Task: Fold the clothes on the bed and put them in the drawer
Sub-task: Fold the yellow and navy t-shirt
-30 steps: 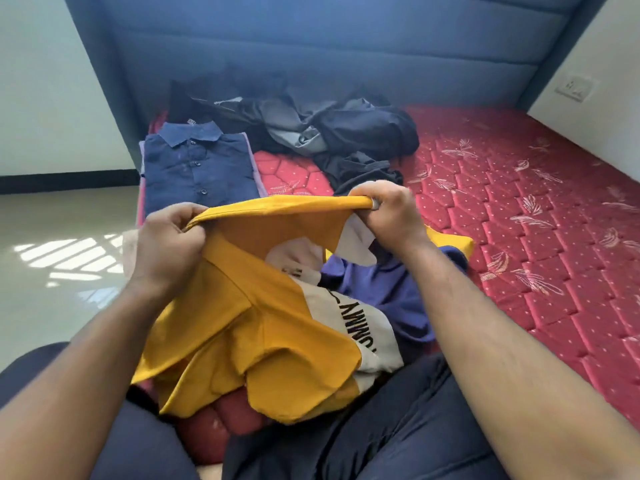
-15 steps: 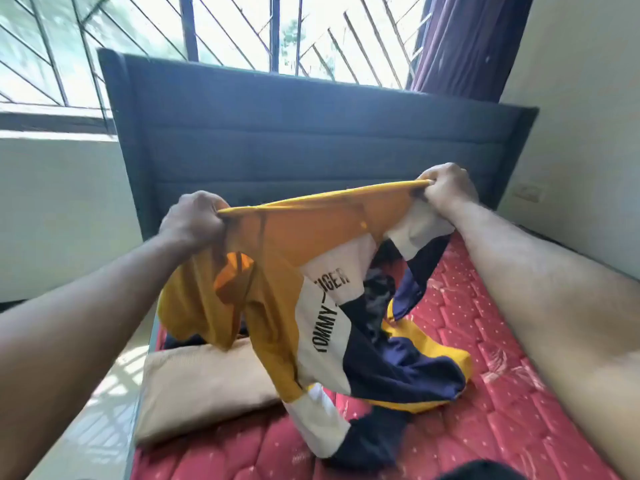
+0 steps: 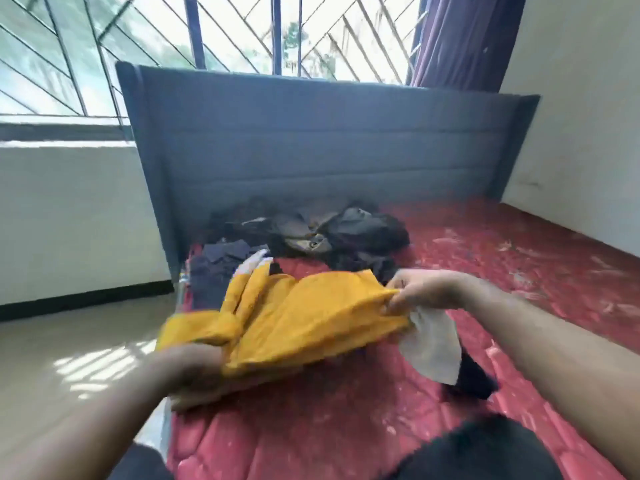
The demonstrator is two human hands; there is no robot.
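Yellow shirt (image 3: 311,317), white and navy panels dangling, hangs stretched above the red mattress (image 3: 519,271) between both pinching hands: left hand (image 3: 194,368) at eight o'clock, right hand (image 3: 422,289) at three. Bare mattress lies rightward.

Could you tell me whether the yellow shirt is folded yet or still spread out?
Not folded: the yellow shirt is stretched between the left hand and right hand above the mattress, edges hanging loose.

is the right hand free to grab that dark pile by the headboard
Probably not yet. The right hand is pinching an edge of the yellow shirt, and the left hand holds the other side. Nothing stands between it and the dark pile, but it lies further up the bed.
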